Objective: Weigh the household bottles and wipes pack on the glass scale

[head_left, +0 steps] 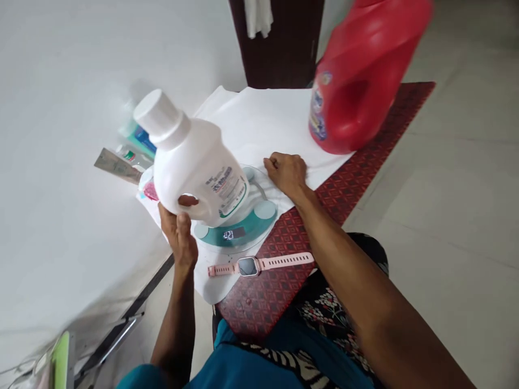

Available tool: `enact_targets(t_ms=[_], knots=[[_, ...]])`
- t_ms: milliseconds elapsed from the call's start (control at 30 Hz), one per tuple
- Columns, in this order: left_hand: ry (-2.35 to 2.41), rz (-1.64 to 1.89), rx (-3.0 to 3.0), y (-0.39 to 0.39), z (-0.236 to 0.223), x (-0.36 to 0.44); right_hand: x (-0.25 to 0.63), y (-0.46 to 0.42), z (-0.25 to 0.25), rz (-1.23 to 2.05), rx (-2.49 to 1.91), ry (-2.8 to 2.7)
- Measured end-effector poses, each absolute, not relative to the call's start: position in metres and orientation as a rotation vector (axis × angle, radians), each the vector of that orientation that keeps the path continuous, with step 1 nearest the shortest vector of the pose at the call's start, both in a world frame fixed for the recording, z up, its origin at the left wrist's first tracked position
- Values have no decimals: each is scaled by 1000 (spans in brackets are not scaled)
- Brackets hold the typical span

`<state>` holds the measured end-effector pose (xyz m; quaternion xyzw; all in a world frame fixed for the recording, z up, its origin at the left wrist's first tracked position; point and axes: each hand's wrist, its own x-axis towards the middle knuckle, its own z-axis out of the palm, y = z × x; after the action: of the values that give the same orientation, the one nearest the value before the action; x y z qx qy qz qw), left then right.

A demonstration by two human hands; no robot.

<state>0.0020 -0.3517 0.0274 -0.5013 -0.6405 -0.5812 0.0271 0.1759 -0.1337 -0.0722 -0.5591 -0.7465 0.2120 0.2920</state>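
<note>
A white plastic laundry bottle with a white cap and printed label is at the glass scale; whether its base rests fully on the glass I cannot tell. My left hand grips the bottle at its handle side, thumb in front; the other fingers are mostly hidden, with skin showing through the handle hole. Curled closed, my right hand lies on the white cloth just right of the scale, holding nothing I can see. The scale's small display is lit, its digits too blurred to read.
A pink-strapped smartwatch lies before the scale. The big red detergent jug stands at the table's far right. Tubes and small bottles line the wall at left. A red patterned tabletop shows beside the cloth; a dark door is behind.
</note>
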Motion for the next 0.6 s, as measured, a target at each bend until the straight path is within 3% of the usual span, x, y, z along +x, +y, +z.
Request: enact_targets(t_ms=[233,400,600], knots=[[-1901,-2378,-1178,-310,41,13,174,-130,-82,555,-1537,-1949],[-1992,-2366,-1005,-310,65,-15,175,-129,-83,573,-1537,-1946],[-1725,-2216,-863,-322,82,-65,173,-128,-85,570,-1532,-1914]])
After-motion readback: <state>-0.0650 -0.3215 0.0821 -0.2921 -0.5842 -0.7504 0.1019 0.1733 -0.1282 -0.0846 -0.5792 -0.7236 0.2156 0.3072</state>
